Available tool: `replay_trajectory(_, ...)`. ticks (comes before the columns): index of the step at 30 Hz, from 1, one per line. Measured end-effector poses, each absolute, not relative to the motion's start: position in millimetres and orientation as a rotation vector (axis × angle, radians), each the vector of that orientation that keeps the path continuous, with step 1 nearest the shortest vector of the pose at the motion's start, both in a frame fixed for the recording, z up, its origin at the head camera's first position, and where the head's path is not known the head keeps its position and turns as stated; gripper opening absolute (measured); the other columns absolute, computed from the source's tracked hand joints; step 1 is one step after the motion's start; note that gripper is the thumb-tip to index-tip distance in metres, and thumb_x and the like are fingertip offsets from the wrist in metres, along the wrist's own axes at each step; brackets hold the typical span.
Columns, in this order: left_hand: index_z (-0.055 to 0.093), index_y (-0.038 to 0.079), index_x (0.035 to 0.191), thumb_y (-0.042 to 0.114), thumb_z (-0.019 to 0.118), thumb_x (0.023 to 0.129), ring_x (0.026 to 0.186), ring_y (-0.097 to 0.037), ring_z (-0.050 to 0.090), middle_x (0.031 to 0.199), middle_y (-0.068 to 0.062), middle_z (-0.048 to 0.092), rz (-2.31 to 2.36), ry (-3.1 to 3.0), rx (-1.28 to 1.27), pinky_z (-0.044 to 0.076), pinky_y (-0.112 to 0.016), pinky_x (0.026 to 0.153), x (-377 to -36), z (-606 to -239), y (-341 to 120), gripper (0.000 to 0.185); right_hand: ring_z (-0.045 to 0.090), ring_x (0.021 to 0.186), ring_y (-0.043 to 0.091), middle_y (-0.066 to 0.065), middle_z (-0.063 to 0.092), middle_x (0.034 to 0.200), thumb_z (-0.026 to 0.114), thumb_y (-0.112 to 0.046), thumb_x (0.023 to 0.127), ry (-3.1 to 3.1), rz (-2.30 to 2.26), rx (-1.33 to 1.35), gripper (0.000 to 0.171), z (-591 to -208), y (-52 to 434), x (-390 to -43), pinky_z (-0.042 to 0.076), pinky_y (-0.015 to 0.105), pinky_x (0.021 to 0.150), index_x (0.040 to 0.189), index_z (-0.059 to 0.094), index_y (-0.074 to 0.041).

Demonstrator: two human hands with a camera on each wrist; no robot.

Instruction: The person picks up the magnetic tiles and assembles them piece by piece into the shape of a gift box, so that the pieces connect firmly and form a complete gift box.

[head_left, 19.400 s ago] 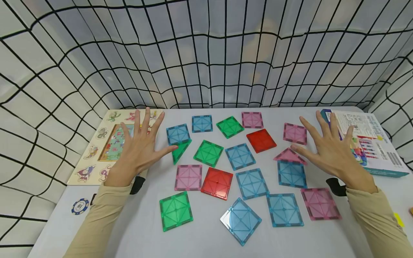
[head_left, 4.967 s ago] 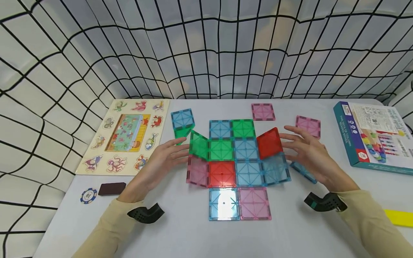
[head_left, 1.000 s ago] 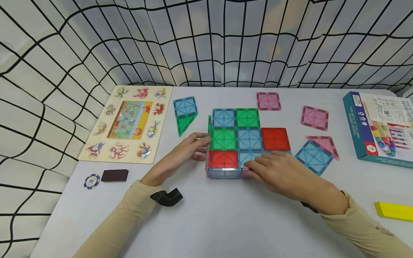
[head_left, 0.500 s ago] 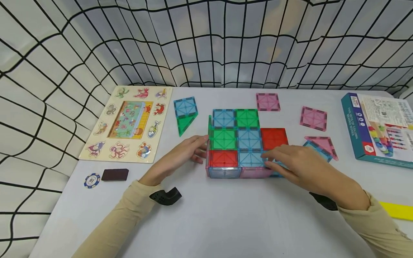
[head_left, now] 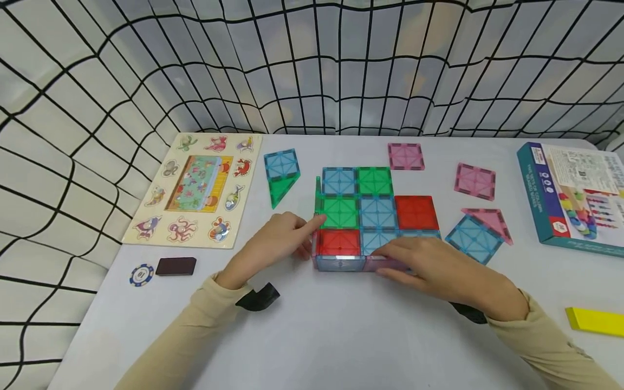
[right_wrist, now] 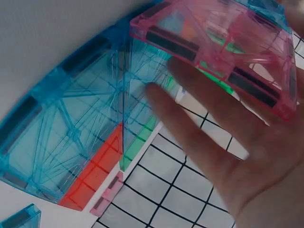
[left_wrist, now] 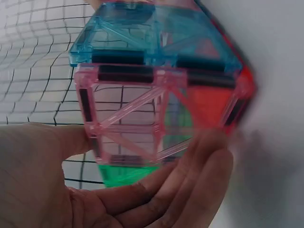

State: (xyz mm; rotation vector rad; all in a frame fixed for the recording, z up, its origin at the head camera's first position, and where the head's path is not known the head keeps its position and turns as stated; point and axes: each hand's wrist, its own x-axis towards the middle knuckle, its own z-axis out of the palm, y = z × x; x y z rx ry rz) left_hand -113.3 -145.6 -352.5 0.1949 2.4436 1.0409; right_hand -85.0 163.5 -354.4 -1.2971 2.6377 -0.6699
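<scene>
A: Far left?
B: A puzzle board (head_left: pixel 192 187) at the table's (head_left: pixel 312 336) left edge, with a poker chip (head_left: pixel 141 274) and a dark block (head_left: pixel 175 266) nearer the person

A: The left hand?
B: The left hand (head_left: pixel 273 246) is at the left wall of the tile structure (head_left: pixel 363 216); thumb and fingers (left_wrist: pixel 204 171) bracket an upright pink tile (left_wrist: pixel 126 116) (wrist view), loosely curved round it

A: Where's the structure?
B: Mid-table, a grid of blue, green and red squares with raised walls at left and front

A: The right hand?
B: The right hand (head_left: pixel 434 271) lies over the front right corner, fingers (right_wrist: pixel 199 118) straight and slightly spread, against a pink tile (right_wrist: pixel 223 50)

A: Further right?
B: Loose pink tiles (head_left: pixel 475 180), a blue square (head_left: pixel 473 239), a box (head_left: pixel 572 197), a yellow block (head_left: pixel 595 319)
</scene>
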Motion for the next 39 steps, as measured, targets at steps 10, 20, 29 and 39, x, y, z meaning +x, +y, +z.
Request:
replay_trajectory(10, 0.052, 0.012, 0.063, 0.027, 0.057, 0.102, 0.047, -0.015, 0.052, 0.049, 0.002, 0.049, 0.752, 2.840, 0.330, 0.033, -0.026, 0.049, -119, -340, -127, 0.042, 0.055, 0.138, 0.039, 0.013, 0.057, 0.152, 0.065, -0.051, 0.101, 2.488, -0.629, -1.134, 0.057, -354, 166, -94, 0.052, 0.060, 0.102, 0.145, 0.064, -0.015)
replay_trajectory(20, 0.046, 0.012, 0.057, 0.018, 0.057, 0.101, 0.044, -0.015, 0.042, 0.049, 0.003, 0.035, 0.756, 2.864, 0.374, 0.028, -0.025, 0.047, -124, -340, -123, 0.046, 0.052, 0.140, 0.042, 0.016, 0.052, 0.155, 0.067, -0.053, 0.099, 2.435, -0.587, -1.062, 0.062, -351, 165, -98, 0.049, 0.062, 0.106, 0.147, 0.062, -0.013)
replay_trajectory(29, 0.045, 0.012, 0.057, 0.018, 0.054, 0.101, 0.048, -0.016, 0.043, 0.051, 0.001, 0.035, 0.741, 2.805, 0.401, 0.030, -0.027, 0.051, -128, -338, -125, 0.045, 0.042, 0.148, 0.041, 0.015, 0.046, 0.160, 0.060, -0.064, 0.099, 2.358, -0.491, -1.016, 0.073, -340, 158, -103, 0.042, 0.063, 0.112, 0.151, 0.058, -0.013)
replay_trajectory(39, 0.044, 0.013, 0.057, 0.019, 0.054, 0.100, 0.049, -0.015, 0.042, 0.052, 0.002, 0.035, 0.774, 2.790, 0.395, 0.028, -0.027, 0.052, -129, -340, -127, 0.044, 0.024, 0.157, 0.037, 0.010, 0.029, 0.171, 0.045, -0.031, 0.113, 2.170, -0.409, -1.120, 0.049, -324, 134, -159, 0.030, 0.059, 0.122, 0.157, 0.049, -0.011)
